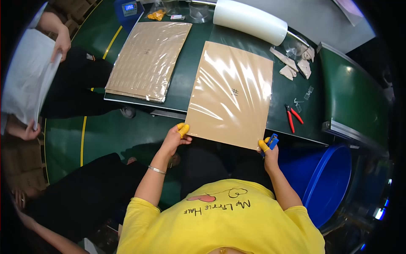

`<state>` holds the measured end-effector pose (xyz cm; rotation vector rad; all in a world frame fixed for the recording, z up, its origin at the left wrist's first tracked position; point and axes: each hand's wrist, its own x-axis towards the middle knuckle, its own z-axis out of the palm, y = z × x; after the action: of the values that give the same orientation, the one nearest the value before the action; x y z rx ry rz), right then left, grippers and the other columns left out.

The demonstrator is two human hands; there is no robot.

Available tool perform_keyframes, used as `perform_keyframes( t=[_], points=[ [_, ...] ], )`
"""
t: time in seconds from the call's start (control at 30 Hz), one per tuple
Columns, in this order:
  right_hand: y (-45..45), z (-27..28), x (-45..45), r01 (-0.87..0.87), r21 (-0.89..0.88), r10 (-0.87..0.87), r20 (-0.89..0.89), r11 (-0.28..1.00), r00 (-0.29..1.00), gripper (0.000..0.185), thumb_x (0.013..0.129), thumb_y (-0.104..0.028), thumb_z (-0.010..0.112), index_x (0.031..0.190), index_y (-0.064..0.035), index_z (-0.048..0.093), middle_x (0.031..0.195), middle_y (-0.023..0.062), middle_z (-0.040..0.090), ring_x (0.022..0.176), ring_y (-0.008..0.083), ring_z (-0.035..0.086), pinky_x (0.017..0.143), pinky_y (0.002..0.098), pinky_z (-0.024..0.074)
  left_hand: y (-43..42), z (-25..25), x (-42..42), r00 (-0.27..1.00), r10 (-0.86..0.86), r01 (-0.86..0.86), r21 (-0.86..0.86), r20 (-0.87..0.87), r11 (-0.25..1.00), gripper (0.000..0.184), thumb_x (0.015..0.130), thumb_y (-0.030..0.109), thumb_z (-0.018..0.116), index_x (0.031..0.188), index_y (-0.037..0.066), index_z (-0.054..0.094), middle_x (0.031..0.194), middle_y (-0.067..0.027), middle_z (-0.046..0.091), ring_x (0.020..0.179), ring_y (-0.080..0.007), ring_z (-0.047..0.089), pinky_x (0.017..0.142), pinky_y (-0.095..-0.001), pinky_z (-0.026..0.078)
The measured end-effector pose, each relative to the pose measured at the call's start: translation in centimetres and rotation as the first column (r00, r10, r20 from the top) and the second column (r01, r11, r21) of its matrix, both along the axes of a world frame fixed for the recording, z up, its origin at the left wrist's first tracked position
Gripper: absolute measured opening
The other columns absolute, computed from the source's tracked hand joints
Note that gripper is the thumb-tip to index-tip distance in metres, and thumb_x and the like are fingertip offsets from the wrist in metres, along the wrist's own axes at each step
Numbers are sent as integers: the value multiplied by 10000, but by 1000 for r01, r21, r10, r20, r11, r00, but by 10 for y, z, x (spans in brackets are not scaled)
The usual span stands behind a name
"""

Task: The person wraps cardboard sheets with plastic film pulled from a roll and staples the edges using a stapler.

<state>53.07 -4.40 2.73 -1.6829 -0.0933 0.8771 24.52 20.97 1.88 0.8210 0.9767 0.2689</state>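
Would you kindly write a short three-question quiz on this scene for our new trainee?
1. Fill the gap: the left hand and the right hand both wear ____ finger covers.
2. Multiple choice: which hand holds the blue tool as well as the brown sheet? A) left; B) right; C) neither.
3. True or false: the red-handled cutters lie on the green table.

Key: 1 yellow; 2 B; 3 true.

Green table [184,80], red-handled nippers [290,120] on its right side, pale scraps [304,68] near its far right corner, blue device with display [129,7] at its far left, blue bin [319,175] beside its near edge, yellow floor line [84,144] left of it
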Motion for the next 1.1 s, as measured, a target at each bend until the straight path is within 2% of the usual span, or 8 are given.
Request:
perform_keyframes(
  t=[0.07,0.1,0.37,0.47,0.63,0.83,0.93,1.1],
  points=[
    [2,-6,3,28,55,-28,-1,998,1000,269,804,-92,735,965,-85,519,809,8,551,674,108,565,607,243,466,4,5,-3,967,-138,159,83,-216,984,179,928,244,610,940,67,588,744,-11,626,553,-61,519,551,-221,481],
    [4,-6,3,24,46,-25,29,999,999,269,804,-91,730,972,-89,519,807,4,546,674,104,559,611,242,461,6,8,-3,965,-133,154,80,-224,985,179,928,244,610,940,67,588,744,-11,626,553,-61,519,551,-221,481],
    [1,-21,1,-27,121,14,107,992,994,253,812,-135,725,969,-108,529,790,-23,523,665,84,512,585,235,397,-10,-1,-3,991,111,-104,90,-72,991,117,942,173,576,990,69,596,781,-8,620,577,-59,533,539,-217,480],
    [1,-15,-12,72,276,-79,15,959,997,234,835,-96,710,977,-91,525,822,0,559,678,97,562,609,247,464,-15,-14,-4,983,186,-185,92,5,978,118,941,165,575,988,59,594,803,-8,609,597,-69,547,588,-243,509],
    [-2,-15,-11,41,283,-63,70,958,996,231,836,-106,708,989,-102,535,846,9,577,726,104,595,628,263,511,-23,-13,0,958,287,-285,147,9,947,125,926,149,597,1024,71,587,818,-6,604,625,-81,564,639,-276,539],
    [-3,-20,-23,109,216,-118,29,970,993,229,856,-176,689,1027,-109,552,870,-1,593,724,116,604,634,272,521,-11,-18,-9,972,217,-215,-37,87,976,103,923,160,599,1015,113,591,821,5,606,660,-94,590,660,-301,542],
    [-1,-12,-29,120,222,-113,-45,968,993,236,858,-178,685,1042,-110,553,873,7,596,720,125,613,631,279,530,-7,-20,-12,977,182,-180,-26,114,983,89,922,167,600,998,122,596,825,9,606,664,-95,590,666,-306,541],
    [-3,-18,-30,114,181,-120,21,977,993,263,854,-159,684,1066,-106,537,848,17,599,689,128,612,624,282,533,-1,-30,-17,982,155,-154,-20,108,988,76,918,138,591,991,117,600,816,17,594,626,-77,555,656,-300,538]
  ],
)
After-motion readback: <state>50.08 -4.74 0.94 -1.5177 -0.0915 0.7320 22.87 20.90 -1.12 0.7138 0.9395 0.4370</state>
